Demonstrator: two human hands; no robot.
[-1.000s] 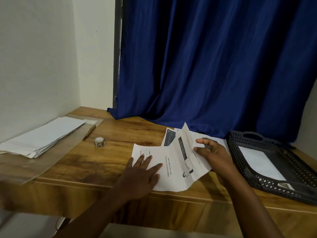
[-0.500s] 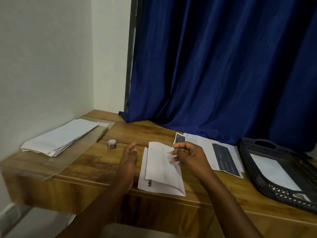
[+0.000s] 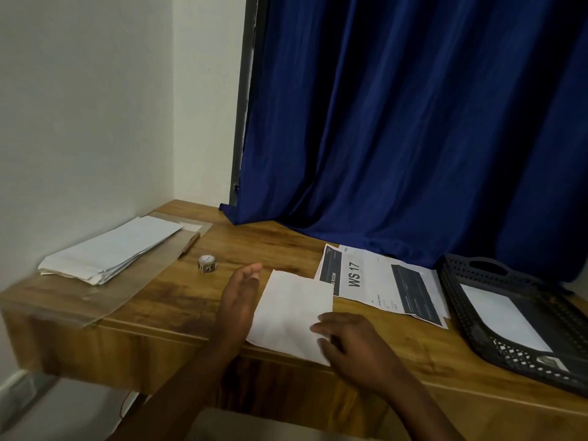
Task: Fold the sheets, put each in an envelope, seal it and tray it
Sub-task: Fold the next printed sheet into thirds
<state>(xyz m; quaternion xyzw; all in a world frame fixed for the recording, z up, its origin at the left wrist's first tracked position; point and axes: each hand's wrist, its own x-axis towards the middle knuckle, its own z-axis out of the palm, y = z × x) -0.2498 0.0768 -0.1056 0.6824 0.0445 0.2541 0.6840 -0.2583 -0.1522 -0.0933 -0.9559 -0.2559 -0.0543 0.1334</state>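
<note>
The folding step looks nearly finished: the folded sheet [image 3: 291, 316] lies flat at the desk's [image 3: 178, 300] front edge. The right hand [image 3: 353, 345] presses it with straight fingers, and the left hand [image 3: 240, 300] stands open just beside it. Next an envelope from the pile [image 3: 111, 249] at far left is probably needed.

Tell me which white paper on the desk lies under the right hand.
The folded sheet at the desk's front edge; the right hand rests on its corner. The printed sheets and envelope stack lie untouched.

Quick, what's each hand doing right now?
Left hand: open, holding nothing, beside the folded sheet.
Right hand: open, fingers resting on the folded sheet.
</note>
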